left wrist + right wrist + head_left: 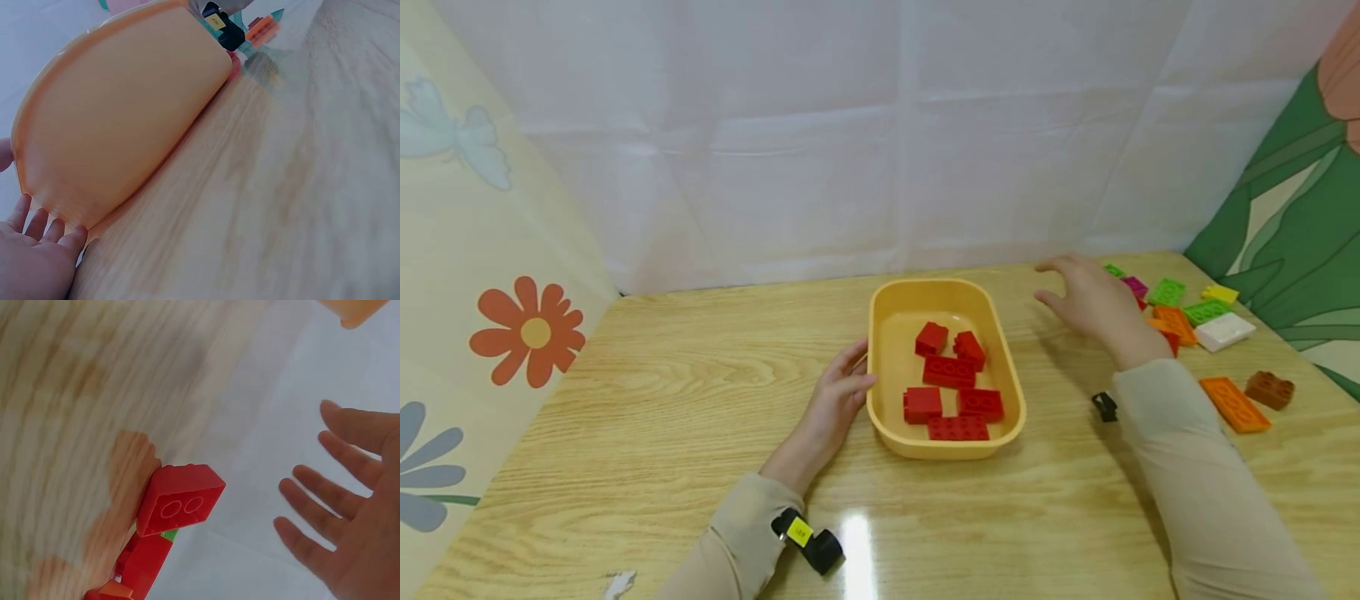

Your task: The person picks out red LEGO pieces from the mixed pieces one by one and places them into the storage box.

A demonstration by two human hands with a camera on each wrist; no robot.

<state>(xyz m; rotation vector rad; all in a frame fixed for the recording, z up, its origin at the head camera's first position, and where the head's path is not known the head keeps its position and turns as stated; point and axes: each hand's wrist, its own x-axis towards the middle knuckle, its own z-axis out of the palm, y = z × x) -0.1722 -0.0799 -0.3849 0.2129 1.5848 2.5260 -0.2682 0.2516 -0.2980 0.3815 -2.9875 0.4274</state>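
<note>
A yellow plastic bin (946, 450) stands on the table with several red toy bricks (949, 371) inside. At its left side is my left hand (835, 400); the fingertips (54, 228) touch the outer wall, with the thumb near the rim. My right hand (1097, 304) is in the air to the right of the bin, fingers spread and holding nothing. In the right wrist view, a red brick (181, 497) with its hollow underside showing stands apart from that hand, beside more red pieces. My right hand and forearm partly hide the loose pieces behind them.
Loose bricks lie at the right: an orange plate (1236, 405), a brown brick (1270, 389), a white brick (1225, 332), green plates (1208, 312) and a yellow piece (1221, 293). A small black piece (1104, 407) lies near my right sleeve. A white cloth backdrop (775, 167) borders the far edge.
</note>
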